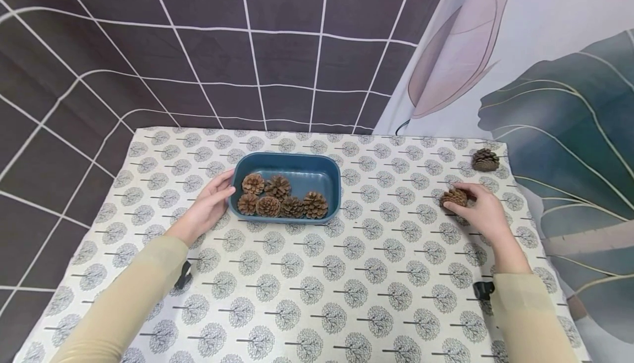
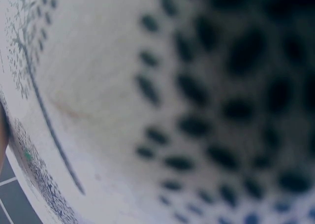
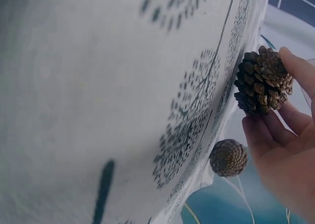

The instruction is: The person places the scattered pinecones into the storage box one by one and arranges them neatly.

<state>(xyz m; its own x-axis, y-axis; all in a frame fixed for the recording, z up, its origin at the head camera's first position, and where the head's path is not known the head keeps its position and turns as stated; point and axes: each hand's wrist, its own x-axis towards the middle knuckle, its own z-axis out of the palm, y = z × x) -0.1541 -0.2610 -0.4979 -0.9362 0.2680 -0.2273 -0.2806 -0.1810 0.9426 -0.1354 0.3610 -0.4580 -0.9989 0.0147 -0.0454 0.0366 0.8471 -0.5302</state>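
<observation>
A blue rectangular tub [image 1: 324, 173] stands on the patterned cloth, with several brown pinecones [image 1: 268, 206] along its left and near side. My left hand [image 1: 210, 201] rests against the tub's left end, its fingers and thumb along the outer wall. Off to the right, my right hand [image 1: 480, 209] grips a pinecone [image 1: 453, 198] between thumb and fingers. In the right wrist view that pinecone [image 3: 261, 81] shows its open scales, with the thumb on one side and fingers beneath. The left wrist view holds only blurred cloth and a sliver of skin.
Another pinecone [image 1: 485, 160] lies near the table's back right corner, beyond my right hand. The tree-print cloth [image 1: 346, 275] covers the table. A dark tiled-pattern curtain [image 1: 277, 55] hangs behind, and a leaf-print one [image 1: 569, 132] hangs at the right.
</observation>
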